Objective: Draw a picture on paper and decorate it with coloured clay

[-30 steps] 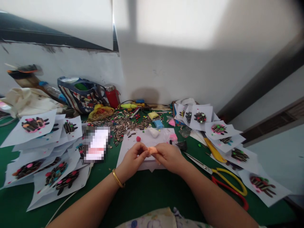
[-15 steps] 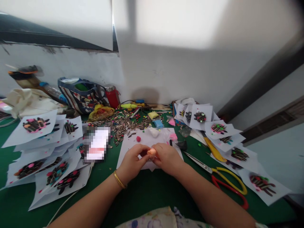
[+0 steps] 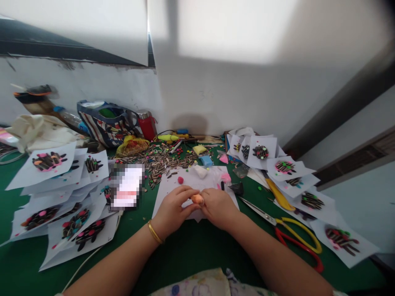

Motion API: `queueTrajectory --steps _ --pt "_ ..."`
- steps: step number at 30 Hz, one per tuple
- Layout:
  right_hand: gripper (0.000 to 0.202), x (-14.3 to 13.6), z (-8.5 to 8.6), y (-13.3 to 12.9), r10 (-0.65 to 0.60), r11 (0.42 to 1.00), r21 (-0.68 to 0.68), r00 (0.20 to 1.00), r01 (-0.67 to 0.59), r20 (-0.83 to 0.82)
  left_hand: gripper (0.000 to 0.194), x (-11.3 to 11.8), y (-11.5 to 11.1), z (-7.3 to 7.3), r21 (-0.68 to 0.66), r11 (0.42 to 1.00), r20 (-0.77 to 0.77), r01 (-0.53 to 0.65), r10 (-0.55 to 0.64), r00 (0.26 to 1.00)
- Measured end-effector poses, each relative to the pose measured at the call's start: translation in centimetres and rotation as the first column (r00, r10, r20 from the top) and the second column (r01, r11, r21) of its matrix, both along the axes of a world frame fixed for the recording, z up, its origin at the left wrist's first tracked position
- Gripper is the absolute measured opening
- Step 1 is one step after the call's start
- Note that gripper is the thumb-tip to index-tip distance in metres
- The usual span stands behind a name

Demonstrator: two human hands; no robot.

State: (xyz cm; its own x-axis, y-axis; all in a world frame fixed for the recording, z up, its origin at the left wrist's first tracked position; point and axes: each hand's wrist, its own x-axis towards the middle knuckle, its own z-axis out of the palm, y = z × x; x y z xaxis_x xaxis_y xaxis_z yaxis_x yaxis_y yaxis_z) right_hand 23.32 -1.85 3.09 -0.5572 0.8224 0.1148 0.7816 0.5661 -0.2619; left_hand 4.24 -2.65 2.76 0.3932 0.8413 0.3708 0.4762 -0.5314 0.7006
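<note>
A green table (image 3: 191, 257) spreads before you, with a white wall (image 3: 185, 94) behind it. Paper cards (image 3: 37, 191) patterned with dark seeds cover the left side, and more cards (image 3: 321, 207) line the right; they overlap too much to count. One striped bag (image 3: 106, 127) stands at the back left, with one red flask (image 3: 147, 127) just beside it. One white sheet (image 3: 163, 193) lies beneath your hands. One pair of scissors (image 3: 274, 221), with one yellow and one red handle loop, lies right of your right hand (image 3: 220, 209), tips pointing close to it. One phone (image 3: 127, 187), its screen blurred out, lies beyond your left hand (image 3: 174, 209).

Your hands meet above the near part of the sheet. Between them is one orange lump (image 3: 198, 199), soft-looking, rounded and slightly long. Your left thumb and forefinger pinch it; your right fingers curl closed against its other end, partly hiding it.

Past your hands sit one yellow packet (image 3: 199, 150), one blue packet (image 3: 205, 160) and one pinkish-red ball (image 3: 180, 180). Striped seeds (image 3: 157, 162), beyond counting, scatter behind.
</note>
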Motion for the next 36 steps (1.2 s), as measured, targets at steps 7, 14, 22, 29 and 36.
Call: queueTrajectory --steps 7,14,22,29,36 --pt "0.031 0.6 0.6 0.5 -0.012 0.991 -0.133 0.985 -0.011 -0.172 0.014 -0.1 0.6 -0.8 -0.023 0.995 0.129 -0.096 0.098 0.987" --pt "0.048 1.1 0.1 0.9 -0.026 0.975 -0.217 0.953 -0.042 -0.303 0.03 -0.6 1.1 -0.9 -0.101 0.995 0.24 -0.017 0.041 0.97" --pt "0.054 0.6 -0.1 0.7 -0.058 0.985 -0.172 0.976 0.022 -0.21 0.021 -0.4 1.1 -1.2 -0.199 0.964 0.224 -0.178 0.221 0.949" --pt "0.049 0.4 -0.2 0.4 -0.044 0.984 -0.177 0.972 0.003 -0.23 0.021 -0.3 0.8 -1.3 -0.127 0.972 0.215 -0.198 0.222 0.951" --pt "0.029 -0.1 -0.1 0.2 -0.011 0.983 -0.179 0.964 -0.038 -0.266 0.011 0.0 0.7 -1.0 -0.127 0.985 0.126 -0.117 0.133 0.983"
